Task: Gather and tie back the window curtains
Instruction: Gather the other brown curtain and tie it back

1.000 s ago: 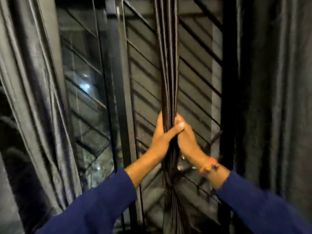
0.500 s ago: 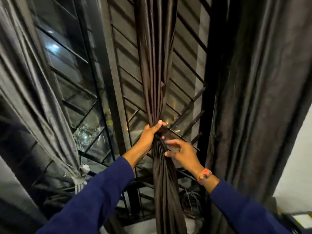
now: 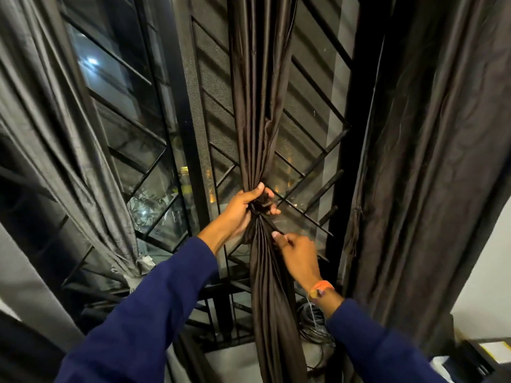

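A dark brown curtain (image 3: pixel 258 106) hangs bunched into a narrow column in front of the barred window (image 3: pixel 312 128). My left hand (image 3: pixel 243 208) grips the bunch at its waist, fingers wrapped round the gathered folds. Just below and to the right, my right hand (image 3: pixel 297 254) pinches a thin dark tie strip (image 3: pixel 272 226) that runs up to the waist of the bunch. A grey curtain (image 3: pixel 69 150) on the left is gathered and bound low down with a pale tie (image 3: pixel 145 262). A third dark curtain (image 3: pixel 431 161) hangs loose on the right.
Black diagonal window bars and a vertical frame post (image 3: pixel 190 134) stand right behind the curtains. A coil of black cable (image 3: pixel 315 324) lies on the sill beneath my right wrist. A white wall (image 3: pixel 486 272) and a dark box (image 3: pixel 486 355) sit at the far right.
The view has tilted down. My left hand slid down and closed round the curtain's waist. My right hand came off the bunch, dropped lower and took hold of the tie strip.
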